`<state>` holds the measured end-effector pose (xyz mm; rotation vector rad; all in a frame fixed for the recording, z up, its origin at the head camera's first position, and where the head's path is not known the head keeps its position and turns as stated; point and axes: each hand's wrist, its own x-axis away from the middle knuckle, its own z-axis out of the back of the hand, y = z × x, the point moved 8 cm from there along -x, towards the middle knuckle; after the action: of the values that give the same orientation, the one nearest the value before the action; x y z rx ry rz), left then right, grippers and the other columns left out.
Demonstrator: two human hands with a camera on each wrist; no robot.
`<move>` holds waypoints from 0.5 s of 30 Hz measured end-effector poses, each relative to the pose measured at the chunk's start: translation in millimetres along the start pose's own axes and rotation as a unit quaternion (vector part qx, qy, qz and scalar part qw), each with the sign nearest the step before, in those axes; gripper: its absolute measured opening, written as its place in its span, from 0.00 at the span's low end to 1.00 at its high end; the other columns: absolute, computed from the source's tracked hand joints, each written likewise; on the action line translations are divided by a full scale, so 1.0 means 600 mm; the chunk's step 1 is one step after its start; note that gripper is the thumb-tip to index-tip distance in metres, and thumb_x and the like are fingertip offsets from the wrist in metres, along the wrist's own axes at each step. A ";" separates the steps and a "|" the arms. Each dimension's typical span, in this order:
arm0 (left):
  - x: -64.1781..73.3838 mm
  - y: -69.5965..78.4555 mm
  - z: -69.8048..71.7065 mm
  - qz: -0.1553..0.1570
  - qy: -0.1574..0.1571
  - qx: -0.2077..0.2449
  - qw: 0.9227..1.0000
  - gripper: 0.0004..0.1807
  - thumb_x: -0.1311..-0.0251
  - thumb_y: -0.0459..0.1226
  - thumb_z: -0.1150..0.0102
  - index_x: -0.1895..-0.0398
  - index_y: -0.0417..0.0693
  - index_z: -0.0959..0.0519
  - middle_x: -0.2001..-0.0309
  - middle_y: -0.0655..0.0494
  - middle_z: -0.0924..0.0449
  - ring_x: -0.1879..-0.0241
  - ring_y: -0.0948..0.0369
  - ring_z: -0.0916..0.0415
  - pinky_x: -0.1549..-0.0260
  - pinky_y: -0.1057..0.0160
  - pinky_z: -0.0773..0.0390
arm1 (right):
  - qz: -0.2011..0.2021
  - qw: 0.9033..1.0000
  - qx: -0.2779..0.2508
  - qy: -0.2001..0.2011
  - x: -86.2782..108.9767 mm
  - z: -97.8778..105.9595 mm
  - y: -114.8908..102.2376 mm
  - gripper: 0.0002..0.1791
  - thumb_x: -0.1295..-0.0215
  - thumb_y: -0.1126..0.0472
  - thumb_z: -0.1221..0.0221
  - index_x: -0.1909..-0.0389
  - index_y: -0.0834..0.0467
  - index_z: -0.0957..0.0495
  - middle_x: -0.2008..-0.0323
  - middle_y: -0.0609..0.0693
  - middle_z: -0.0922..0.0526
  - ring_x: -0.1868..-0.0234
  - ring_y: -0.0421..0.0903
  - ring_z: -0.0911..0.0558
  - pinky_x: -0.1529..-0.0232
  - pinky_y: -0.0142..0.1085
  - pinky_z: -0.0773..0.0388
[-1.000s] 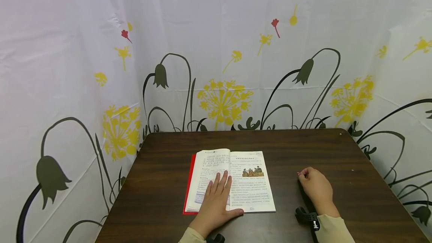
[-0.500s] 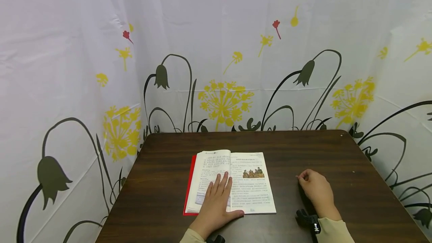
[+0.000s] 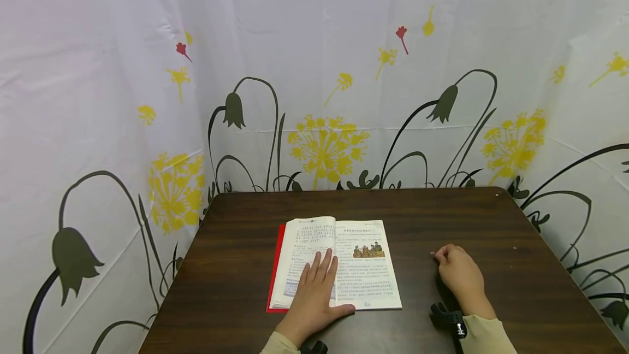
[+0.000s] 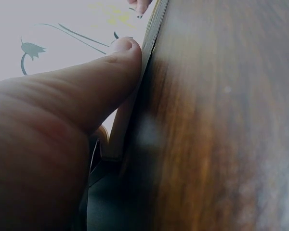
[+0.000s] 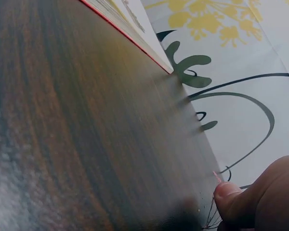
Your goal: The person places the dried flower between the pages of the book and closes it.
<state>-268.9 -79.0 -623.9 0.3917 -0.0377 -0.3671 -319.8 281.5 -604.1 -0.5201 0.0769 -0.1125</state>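
An open book [image 3: 363, 277] with a red cover edge lies on the dark brown table. My left hand [image 3: 314, 299] rests flat across its left page and the gutter, fingers spread; the thumb [image 4: 111, 72] reaches over the near edge of the right page. To the right of the book, my right hand [image 3: 459, 272] is held with its fingers curled in. Between its thumb and fingertips it pinches a small, thin pinkish thing [image 5: 216, 176]. Only the tip of that thing shows, so its kind cannot be told; the rest is hidden by the fingers.
The wooden table [image 3: 236, 266] has rounded far corners. Behind it hangs a white curtain [image 3: 314, 59] printed with flowers. A black wrist strap [image 3: 447, 316] is worn on the right wrist. Small pale specks dot the table's right side.
My right hand stays in about the same place, with its fingertips shifting slightly and the pinched thing's tip changing angle. The left hand and the book have not moved.
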 end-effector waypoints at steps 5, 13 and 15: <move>-0.001 0.000 0.001 -0.002 0.001 0.001 1.000 0.67 0.43 0.75 0.34 0.10 0.50 0.48 0.08 0.54 0.59 0.09 0.45 0.62 0.15 0.34 0.52 | 0.000 1.000 -0.024 0.012 0.001 0.003 0.000 0.11 0.19 0.59 0.43 0.58 0.62 0.18 0.54 0.62 0.22 0.60 0.56 0.18 0.55 0.57 0.20; -0.001 0.000 -0.001 -0.002 -0.001 -0.001 1.000 0.67 0.43 0.76 0.34 0.10 0.49 0.48 0.08 0.54 0.59 0.09 0.45 0.61 0.15 0.34 0.51 | -0.004 0.993 -0.104 0.050 0.008 0.005 -0.027 0.08 0.19 0.58 0.39 0.51 0.60 0.18 0.58 0.56 0.14 0.63 0.49 0.19 0.62 0.40 0.25; 0.000 0.001 0.000 -0.001 0.000 -0.002 1.000 0.67 0.43 0.75 0.34 0.10 0.49 0.48 0.08 0.54 0.59 0.09 0.46 0.61 0.15 0.34 0.51 | -0.001 0.987 -0.152 0.059 0.014 -0.002 -0.052 0.08 0.20 0.58 0.37 0.49 0.59 0.19 0.60 0.55 0.14 0.64 0.46 0.21 0.65 0.35 0.26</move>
<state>-268.9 -78.5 -624.0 0.3871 -0.0369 -0.3697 -314.5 252.7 -590.0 -0.8191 0.2117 -0.1351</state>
